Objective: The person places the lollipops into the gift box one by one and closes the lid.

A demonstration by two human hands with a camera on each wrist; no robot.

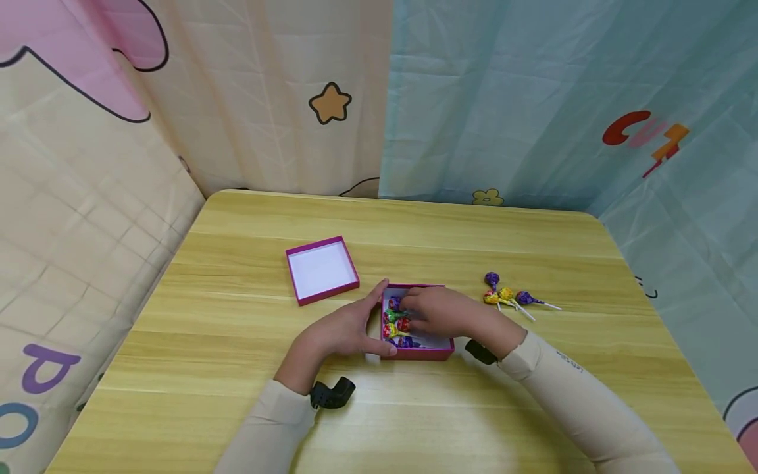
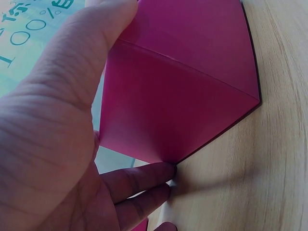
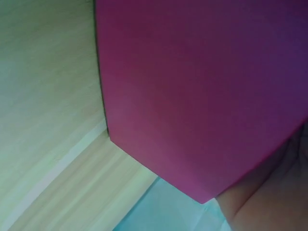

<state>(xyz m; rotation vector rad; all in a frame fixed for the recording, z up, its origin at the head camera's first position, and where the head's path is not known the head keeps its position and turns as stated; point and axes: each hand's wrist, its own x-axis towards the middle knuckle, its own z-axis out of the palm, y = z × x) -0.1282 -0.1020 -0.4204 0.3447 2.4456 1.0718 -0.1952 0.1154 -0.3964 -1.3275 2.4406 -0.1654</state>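
Note:
An uncovered magenta box [image 1: 417,354] with a pale inside sits mid-table. Lollipops [image 1: 393,316] in green, red, yellow and purple wrappers lie in its left part. My left hand [image 1: 343,327] holds the box at its left end, the thumb at the near corner and a finger at the far one. In the left wrist view, the thumb touches the top edge of the box [image 2: 178,101]. Over the box's right part, my right hand [image 1: 441,311] reaches inside with bent fingers. Its fingertips are hidden, and whether they hold a lollipop does not show. The box wall [image 3: 192,96] fills much of the right wrist view.
Several loose lollipops [image 1: 506,296] with purple and yellow wrappers lie right of the box. The box's lid [image 1: 322,268], white inside, lies inside up at the back left. Printed curtains [image 1: 474,99] hang behind the wooden table [image 1: 177,342].

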